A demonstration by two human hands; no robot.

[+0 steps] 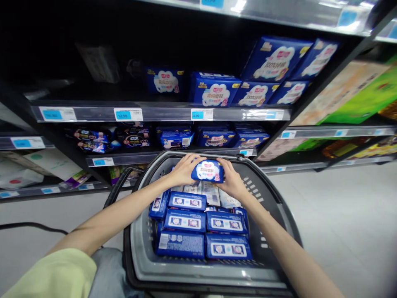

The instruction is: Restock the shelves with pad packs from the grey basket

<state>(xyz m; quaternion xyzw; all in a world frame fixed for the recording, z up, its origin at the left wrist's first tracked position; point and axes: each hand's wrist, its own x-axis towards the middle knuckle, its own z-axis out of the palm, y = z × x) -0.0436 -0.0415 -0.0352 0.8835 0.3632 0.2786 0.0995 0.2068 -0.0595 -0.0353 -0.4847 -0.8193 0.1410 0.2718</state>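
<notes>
The blue pack (209, 171) is at the centre of the frame, above the far end of the basket (214, 272), its printed front turned to the viewer. The left hand (185, 169) grips its left end and the right hand (230, 177) its right end, so the pack is held between the two. Judged by its wrapping, it should be light and soft, the film somewhat slippery; it is unlikely to break, though hard squeezing could dent it. The two short ends appear the sound place to take hold.

Beneath, in the lower centre, more blue packets (185, 221) lie in rows within the basket, with pale packages (211, 193) just behind them, partly hidden by the hands. Beyond the basket, across the upper half, a shelf (167, 114) carries similar blue parcels (216, 92) and price tags (202, 114). Dark packaging (133, 137) sits on the level below, left of centre. Pale floor (338, 215) shows at lower right.
</notes>
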